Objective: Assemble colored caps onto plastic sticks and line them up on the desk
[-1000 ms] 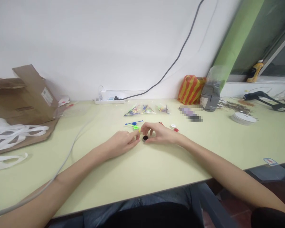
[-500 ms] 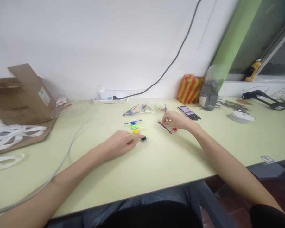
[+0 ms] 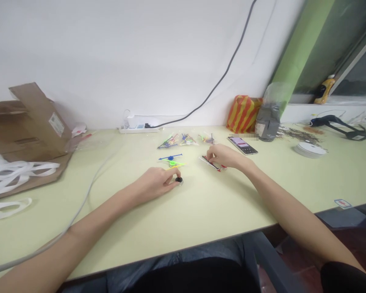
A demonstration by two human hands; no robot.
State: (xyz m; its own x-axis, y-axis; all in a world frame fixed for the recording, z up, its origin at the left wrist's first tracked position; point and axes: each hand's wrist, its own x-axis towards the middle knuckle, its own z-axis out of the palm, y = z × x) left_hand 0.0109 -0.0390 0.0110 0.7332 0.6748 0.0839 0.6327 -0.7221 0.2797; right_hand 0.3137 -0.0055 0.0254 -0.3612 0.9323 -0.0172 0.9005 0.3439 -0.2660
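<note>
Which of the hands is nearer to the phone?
Right. The right hand is just left of the phone; the left hand is farther left, at the black disc.

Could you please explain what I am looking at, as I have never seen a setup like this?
These are a person's two bare hands, seen by a camera worn on the head, looking forward and down. The left hand pinches a small black disc. The right hand has its fingertips at some thin black, red and white sticks; whether it grips one is hard to tell. On the pale table also lie a blue arrow-shaped piece, a green piece, clear bags of colourful parts and a smartphone.
</note>
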